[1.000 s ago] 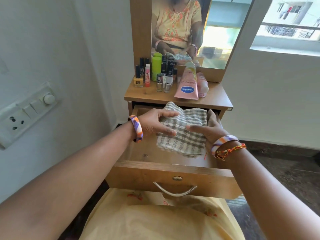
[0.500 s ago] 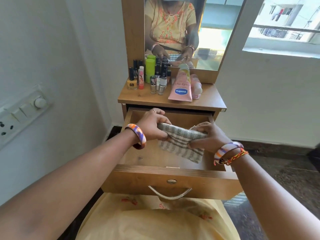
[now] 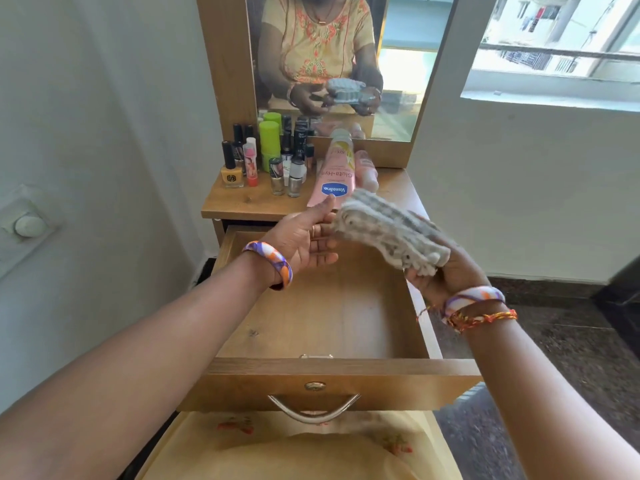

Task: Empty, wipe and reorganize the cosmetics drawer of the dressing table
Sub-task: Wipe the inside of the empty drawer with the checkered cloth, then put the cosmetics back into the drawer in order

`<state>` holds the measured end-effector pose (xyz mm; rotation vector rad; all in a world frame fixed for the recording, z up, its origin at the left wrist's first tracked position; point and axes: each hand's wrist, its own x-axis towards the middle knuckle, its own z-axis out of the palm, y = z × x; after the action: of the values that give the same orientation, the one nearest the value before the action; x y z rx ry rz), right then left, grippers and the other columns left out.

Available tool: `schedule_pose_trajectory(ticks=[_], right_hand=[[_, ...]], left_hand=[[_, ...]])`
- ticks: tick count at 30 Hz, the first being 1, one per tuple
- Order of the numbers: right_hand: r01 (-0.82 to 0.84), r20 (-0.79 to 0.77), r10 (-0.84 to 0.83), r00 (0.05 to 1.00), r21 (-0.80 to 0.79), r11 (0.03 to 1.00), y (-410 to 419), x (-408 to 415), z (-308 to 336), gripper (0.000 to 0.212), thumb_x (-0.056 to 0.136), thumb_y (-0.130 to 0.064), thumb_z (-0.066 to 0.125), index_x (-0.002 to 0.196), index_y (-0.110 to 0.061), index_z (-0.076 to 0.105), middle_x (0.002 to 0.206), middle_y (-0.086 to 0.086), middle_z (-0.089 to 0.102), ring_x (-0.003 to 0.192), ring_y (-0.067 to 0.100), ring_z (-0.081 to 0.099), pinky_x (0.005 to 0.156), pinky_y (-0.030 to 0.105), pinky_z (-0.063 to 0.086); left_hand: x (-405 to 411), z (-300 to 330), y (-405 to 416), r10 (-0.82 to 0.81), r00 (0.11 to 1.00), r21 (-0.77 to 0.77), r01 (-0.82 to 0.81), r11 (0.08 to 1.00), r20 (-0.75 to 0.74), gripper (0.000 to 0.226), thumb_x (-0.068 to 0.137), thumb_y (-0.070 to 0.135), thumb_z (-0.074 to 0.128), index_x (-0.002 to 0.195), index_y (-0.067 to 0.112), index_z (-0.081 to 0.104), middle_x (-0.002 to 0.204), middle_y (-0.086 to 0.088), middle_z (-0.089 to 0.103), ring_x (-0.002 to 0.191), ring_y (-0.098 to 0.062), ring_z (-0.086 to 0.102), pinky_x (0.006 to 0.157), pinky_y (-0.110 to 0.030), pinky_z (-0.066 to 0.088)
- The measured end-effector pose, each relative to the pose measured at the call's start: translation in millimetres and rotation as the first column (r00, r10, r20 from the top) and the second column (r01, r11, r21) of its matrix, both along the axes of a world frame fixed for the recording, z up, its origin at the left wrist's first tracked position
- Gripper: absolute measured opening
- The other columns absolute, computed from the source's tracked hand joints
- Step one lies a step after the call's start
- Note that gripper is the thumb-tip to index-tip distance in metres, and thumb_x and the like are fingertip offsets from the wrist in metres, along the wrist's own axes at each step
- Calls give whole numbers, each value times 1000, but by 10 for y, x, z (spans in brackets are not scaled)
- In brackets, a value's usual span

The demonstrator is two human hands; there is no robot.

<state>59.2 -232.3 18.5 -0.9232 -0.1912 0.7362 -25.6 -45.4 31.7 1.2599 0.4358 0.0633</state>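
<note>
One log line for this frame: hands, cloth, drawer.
right hand: grips folded cloth | left hand: open, fingertips at cloth | drawer: open, emptied | cosmetics: on tabletop

Bright daylight from the window point(image 3: 554, 46); cloth point(image 3: 388, 230) motion-blurred.

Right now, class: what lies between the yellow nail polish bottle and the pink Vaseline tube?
In the head view, several small bottles stand between the yellow nail polish bottle and the Vaseline tube.

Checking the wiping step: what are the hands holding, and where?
The right hand grips the folded cloth by its near end; the left hand is open beside its far end.
</note>
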Motion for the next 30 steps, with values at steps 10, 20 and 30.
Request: schedule_pose_trajectory(ticks=[10,20,30], right_hand=[[405,-118,-394,912,95,909,168,620,270,30,90,5,40,111,-9,56,97,16,67,64,21,70,49,26,56],[334,203,-271,941,-425,841,424,949,235,65,68,-2,63,127,0,36,115,23,52,94,31,60,78,45,52],[636,705,143,694,-694,337,479,1163,125,30,75,-30,68,104,-22,61,103,8,66,85,25,61,68,27,44]], left_hand=[[385,180,-158,-121,993,129,119,984,4,6,94,22,55,98,18,55,92,0,63,70,-9,57,61,-22,53],[982,163,-497,-130,992,824,76,561,-4,60,86,25,64,137,13,35,133,-10,49,112,-28,59,94,-38,50],[1181,65,-542,-139,979,968,174,183,-150,53,87,21,56,135,9,38,140,-17,35,126,-34,46,102,-42,43]])
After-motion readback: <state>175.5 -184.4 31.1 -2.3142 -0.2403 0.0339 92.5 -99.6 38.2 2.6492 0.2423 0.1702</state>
